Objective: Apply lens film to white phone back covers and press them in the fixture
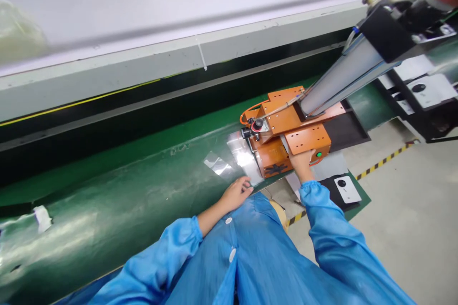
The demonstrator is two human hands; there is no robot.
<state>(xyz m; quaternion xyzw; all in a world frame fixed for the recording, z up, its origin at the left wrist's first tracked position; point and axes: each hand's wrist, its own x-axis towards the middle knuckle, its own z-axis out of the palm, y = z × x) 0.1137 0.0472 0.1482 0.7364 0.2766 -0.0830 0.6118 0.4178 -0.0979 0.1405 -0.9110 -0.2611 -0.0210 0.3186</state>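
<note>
Orange fixture [286, 138], centre right: your right hand [302, 163] grasps its front edge beside the green button [318, 155]. Press your left hand [236, 193], fingers open, flat on the clear film [242, 156].

green belt [107, 209] open leftward, orange press [282, 119] — blocking right

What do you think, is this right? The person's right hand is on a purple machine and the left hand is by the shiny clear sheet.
Not quite: the machine is orange, not purple. The head view shows the right hand on it and the left hand by the shiny clear sheet.
</note>
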